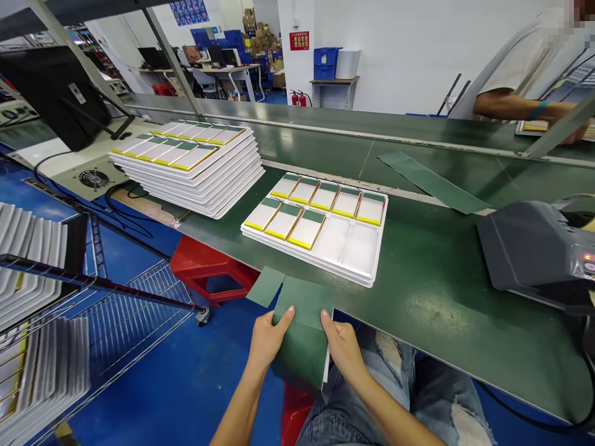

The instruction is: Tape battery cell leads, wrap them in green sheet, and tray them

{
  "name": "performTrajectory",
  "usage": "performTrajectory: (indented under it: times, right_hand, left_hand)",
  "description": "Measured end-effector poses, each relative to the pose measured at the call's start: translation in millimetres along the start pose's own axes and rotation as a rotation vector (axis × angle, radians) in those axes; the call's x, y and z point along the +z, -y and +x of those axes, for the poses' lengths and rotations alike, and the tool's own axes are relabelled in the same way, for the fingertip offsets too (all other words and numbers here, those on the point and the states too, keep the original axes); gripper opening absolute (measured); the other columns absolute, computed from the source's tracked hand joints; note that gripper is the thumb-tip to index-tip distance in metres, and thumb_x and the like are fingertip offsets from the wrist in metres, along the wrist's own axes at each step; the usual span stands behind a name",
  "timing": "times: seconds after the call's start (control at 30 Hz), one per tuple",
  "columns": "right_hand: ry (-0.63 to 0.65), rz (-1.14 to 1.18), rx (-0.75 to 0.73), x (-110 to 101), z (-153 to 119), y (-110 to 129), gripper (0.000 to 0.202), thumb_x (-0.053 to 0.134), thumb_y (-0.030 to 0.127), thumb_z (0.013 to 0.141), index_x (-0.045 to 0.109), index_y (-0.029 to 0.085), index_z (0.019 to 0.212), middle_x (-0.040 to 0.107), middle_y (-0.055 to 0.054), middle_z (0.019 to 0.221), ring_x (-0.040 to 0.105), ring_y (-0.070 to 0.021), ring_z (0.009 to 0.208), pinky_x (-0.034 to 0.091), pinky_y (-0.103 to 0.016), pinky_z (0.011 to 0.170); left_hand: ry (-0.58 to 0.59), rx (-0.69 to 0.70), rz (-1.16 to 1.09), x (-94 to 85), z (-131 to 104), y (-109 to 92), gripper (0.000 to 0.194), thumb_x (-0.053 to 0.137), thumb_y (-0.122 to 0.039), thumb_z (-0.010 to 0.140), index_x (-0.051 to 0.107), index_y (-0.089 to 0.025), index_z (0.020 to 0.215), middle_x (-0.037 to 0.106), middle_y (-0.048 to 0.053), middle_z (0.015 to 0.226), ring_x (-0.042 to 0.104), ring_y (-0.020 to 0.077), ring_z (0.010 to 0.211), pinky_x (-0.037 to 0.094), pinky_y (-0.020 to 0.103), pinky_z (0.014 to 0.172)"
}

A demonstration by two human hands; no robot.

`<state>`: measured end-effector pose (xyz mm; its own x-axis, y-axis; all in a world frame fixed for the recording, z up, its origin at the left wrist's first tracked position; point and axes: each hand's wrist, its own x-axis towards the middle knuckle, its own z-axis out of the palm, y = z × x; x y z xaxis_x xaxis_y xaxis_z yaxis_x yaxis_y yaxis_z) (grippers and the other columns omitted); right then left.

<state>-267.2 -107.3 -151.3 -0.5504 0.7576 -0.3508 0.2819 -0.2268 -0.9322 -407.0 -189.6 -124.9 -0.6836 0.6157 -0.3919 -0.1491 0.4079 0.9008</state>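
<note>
White tray (357,263) lying on green surface (432,291), eight yellow-edged cells filling compartments, two front right ones bare. Tall tray stack (204,179) sitting well apart at far left. Loose green strip (432,183) lying beyond. Grey machine (534,254) resting at right. Red stool (204,269) standing underneath. Co-worker's arm (511,105) reaching across far belt.

co-worker (520,80) face blurred; grey machine (534,254) cut off at rt edge.

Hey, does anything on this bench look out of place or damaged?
Yes. The green mat's flap at the near edge hangs off the bench, gripped by the left hand and right hand. A loose green strip lies askew farther back. The front tray has two empty pockets.
</note>
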Motion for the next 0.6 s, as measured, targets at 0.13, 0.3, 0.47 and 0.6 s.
performTrajectory:
  times: [0.13,0.3,0.47,0.6]
  right_hand:
    - [0.043,0.067,0.061,0,-1,6,0.066,0.036,0.074,0.080,0.039,0.020,0.042,0.048,-0.002,0.038,0.045,-0.0130,0.036,0.030,-0.023,0.037]
    - [0.068,0.158,0.119,2,-4,14,0.067,0.037,0.075,0.078,0.043,0.019,0.043,0.048,-0.001,0.036,0.047,-0.0134,0.033,0.032,-0.022,0.035]
    - [0.072,0.225,0.115,2,-7,20,0.066,0.040,0.074,0.079,0.041,0.020,0.041,0.048,-0.001,0.036,0.046,-0.0128,0.033,0.032,-0.023,0.036]
    - [0.085,0.279,0.093,2,-7,24,0.065,0.044,0.069,0.081,0.037,0.020,0.038,0.047,0.000,0.035,0.044,-0.0118,0.033,0.036,-0.025,0.043]
  left_hand:
    - [0.045,-0.014,-0.107,-5.2,-4,0,0.049,0.068,-0.054,0.068,0.055,-0.017,0.098,0.068,0.001,0.067,0.066,0.0211,0.066,0.052,0.030,0.061]
    - [0.132,-0.027,-0.201,-16.1,-8,-1,0.051,0.069,-0.053,0.069,0.044,-0.023,0.102,0.069,0.000,0.079,0.068,0.0193,0.071,0.053,0.031,0.065]
    - [0.254,-0.084,-0.188,-24.6,-7,-8,0.043,0.069,-0.048,0.072,0.058,-0.017,0.100,0.071,0.007,0.092,0.068,0.0221,0.082,0.053,0.031,0.072]
    - [0.373,-0.145,-0.171,-28.8,1,-15,0.038,0.069,-0.046,0.072,0.066,-0.015,0.094,0.072,0.009,0.086,0.067,0.0225,0.074,0.053,0.032,0.067]
